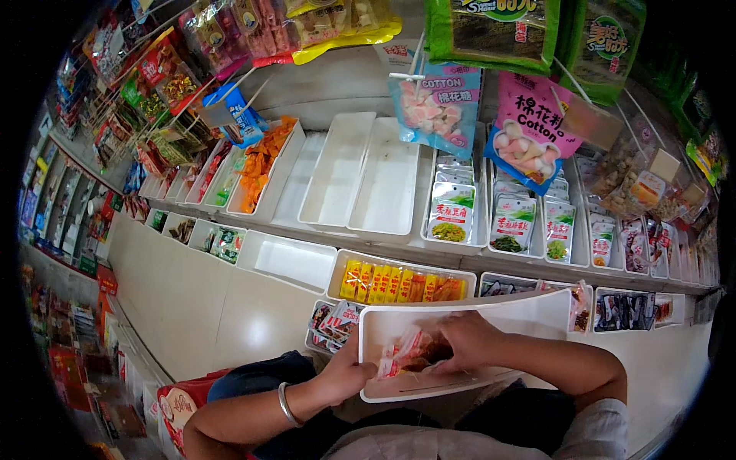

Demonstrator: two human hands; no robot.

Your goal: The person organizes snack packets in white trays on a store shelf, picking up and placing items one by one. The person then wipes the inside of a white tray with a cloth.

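Observation:
A long white plastic bin (529,319) is tilted over my lap. My left hand (345,374) grips its left end, with the thumb over the rim. Inside the bin, my right hand (468,342) curls around several red-and-clear snack packets (405,353), slightly blurred, against the lower left part. Its fingertips are partly hidden by the packets. Just beyond the left end sits a small bin of red-and-white packets (336,322). Behind the held bin stands a bin of yellow snack packets (402,282).
Empty white bins (382,178) stand on the shelf ahead, beside a bin of orange packets (261,167) and bins of white-and-green pouches (451,213). Marshmallow bags (532,132) hang from hooks above. A red bag or box (184,402) is by my left leg.

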